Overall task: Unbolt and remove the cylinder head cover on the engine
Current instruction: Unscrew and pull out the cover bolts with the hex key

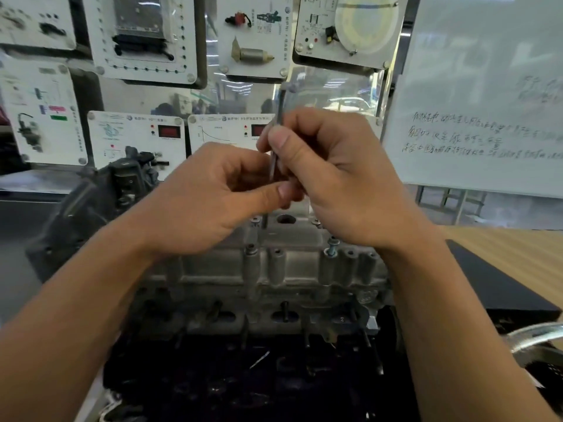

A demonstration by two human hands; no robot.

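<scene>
The grey cast cylinder head cover point(292, 263) sits on top of the engine in the middle of the view. Above it, my right hand point(329, 175) pinches a long thin bolt point(278, 117) that stands nearly upright, its head at the top. My left hand point(213, 193) is curled beside it, thumb and fingers touching the bolt's lower end. One bolt with a washer point(331, 249) stands raised out of its hole on the cover's right side. Other bolt heads point(250, 248) sit low in their bosses.
A black intake part point(100, 193) rises at the engine's left. A black flat case point(499, 287) lies on the wooden table at right, with a shiny metal tool point(536, 339) near the right edge. Display boards and a whiteboard point(487, 102) stand behind.
</scene>
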